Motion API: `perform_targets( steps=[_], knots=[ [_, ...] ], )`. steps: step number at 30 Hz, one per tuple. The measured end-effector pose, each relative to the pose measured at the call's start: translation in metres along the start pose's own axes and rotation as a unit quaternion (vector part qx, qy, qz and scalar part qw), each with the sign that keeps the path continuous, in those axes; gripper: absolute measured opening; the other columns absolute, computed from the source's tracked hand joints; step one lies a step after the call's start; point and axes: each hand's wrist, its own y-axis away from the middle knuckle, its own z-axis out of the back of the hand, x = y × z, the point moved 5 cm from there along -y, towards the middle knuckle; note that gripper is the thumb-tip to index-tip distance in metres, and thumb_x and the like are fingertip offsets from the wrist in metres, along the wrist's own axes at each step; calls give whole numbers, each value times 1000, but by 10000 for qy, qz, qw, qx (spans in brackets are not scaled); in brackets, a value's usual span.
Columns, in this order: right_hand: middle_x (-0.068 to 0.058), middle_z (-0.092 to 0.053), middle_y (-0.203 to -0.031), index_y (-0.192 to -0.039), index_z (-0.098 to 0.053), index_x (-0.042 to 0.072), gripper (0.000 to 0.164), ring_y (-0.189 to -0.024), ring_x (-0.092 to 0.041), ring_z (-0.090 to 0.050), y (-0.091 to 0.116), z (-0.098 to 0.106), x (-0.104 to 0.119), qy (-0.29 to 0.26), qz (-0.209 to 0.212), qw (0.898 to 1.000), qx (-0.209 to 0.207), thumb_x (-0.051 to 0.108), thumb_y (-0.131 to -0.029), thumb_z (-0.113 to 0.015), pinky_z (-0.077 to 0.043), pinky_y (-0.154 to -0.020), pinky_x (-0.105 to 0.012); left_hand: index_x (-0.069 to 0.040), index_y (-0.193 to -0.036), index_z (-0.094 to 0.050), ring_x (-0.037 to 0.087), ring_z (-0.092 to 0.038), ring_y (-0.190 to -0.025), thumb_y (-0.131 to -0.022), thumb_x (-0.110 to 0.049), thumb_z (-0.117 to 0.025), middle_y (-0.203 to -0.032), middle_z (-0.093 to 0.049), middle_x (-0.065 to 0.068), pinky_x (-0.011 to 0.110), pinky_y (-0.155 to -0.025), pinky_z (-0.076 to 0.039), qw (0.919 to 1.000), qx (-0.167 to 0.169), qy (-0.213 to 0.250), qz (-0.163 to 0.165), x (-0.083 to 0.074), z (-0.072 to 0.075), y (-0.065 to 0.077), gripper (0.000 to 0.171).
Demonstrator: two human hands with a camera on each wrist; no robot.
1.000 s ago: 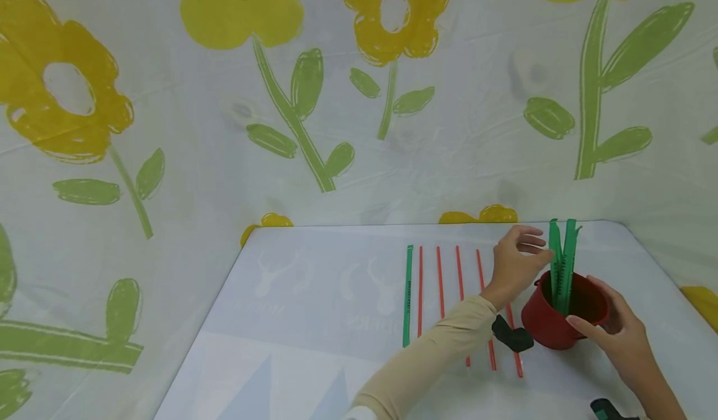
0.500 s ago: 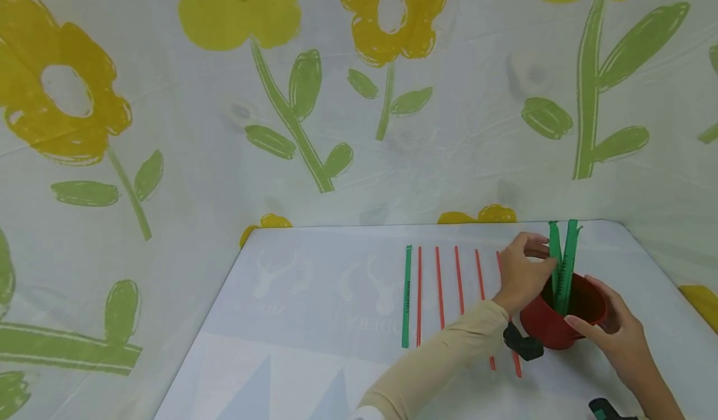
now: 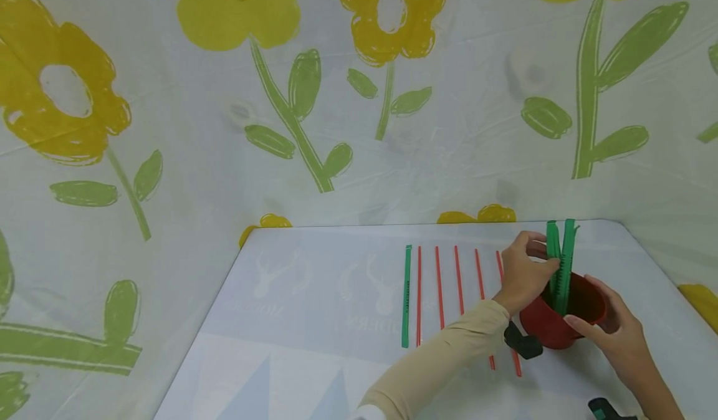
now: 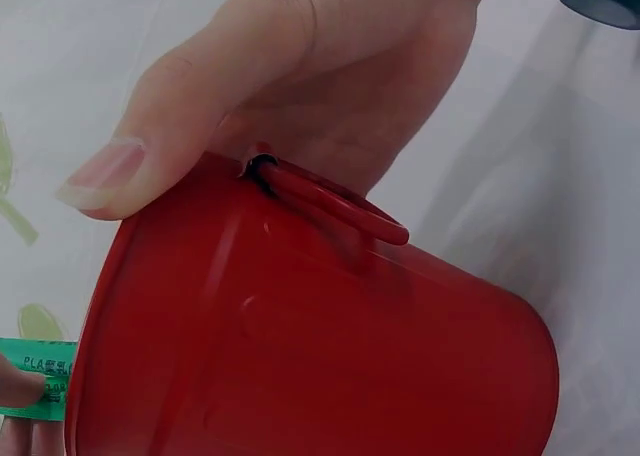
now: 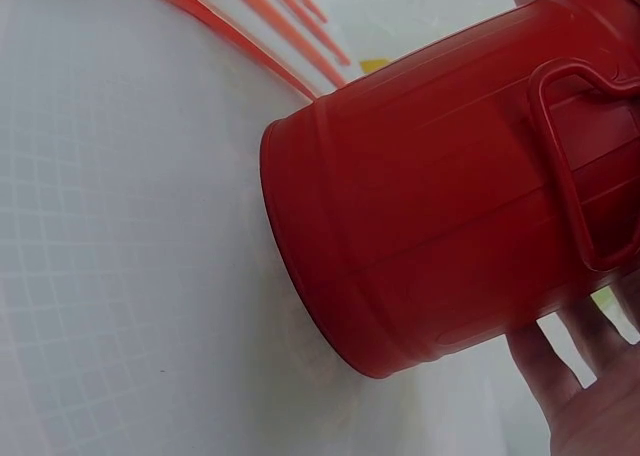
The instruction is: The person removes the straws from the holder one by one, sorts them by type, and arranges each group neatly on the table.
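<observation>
My right hand (image 3: pixel 617 326) holds a small red bucket (image 3: pixel 546 326) from its right side, the thumb at its rim. Several green wrapped straws (image 3: pixel 568 252) stand in the bucket, rising well above the rim. My left hand (image 3: pixel 524 270) reaches over the bucket's left side and pinches a green straw between thumb and fingers. The left wrist view shows the print on the green wrapper (image 4: pixel 45 361) by the rim. Wire loops stick out from the bucket wall (image 5: pixel 420 196); its inside is mostly hidden.
Left of the bucket, one green wrapped straw (image 3: pixel 406 295) and several thin red straws (image 3: pixel 439 283) lie in a row on the white table (image 3: pixel 314 320). My left forearm covers parts of some. A flower-printed cloth (image 3: pixel 348 114) hangs behind the table.
My left hand has moved slightly right and down along the green straws, which have shifted a little in the bucket. The right hand keeps its hold on the bucket.
</observation>
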Motion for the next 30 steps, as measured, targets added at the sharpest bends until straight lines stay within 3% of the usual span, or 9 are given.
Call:
perform_targets(
  steps=[19,23,30],
  knots=[
    [4,-32,-148,-150,-19,34,83,-102,13,-32,3,-2,-1,-38,-113,9999,47,23,-86,-71,-43,-67,-2,-14,-113,-56,-5,-55,-86,-91,-12,-61,-97,-62,-4,12,-68,-50,9924,-161,447,-1139,-30,30,-4,23],
    [2,-33,-147,-150,-18,34,83,-103,11,-33,3,-2,-2,-20,-120,9999,82,23,-86,-70,-44,-66,-3,-11,-113,-55,-3,-56,-85,-91,-9,-61,-97,-63,2,13,-67,-51,9891,-239,598,-1321,-42,43,-7,23],
    [1,-32,-147,-150,-18,34,83,-103,13,-31,1,-1,-3,-16,-80,9999,71,22,-87,-70,-44,-65,-4,0,-111,-53,4,-59,-84,-89,2,-59,-98,-61,16,16,-64,-53,9800,-372,1130,-1596,-77,77,-2,23]
  ],
)
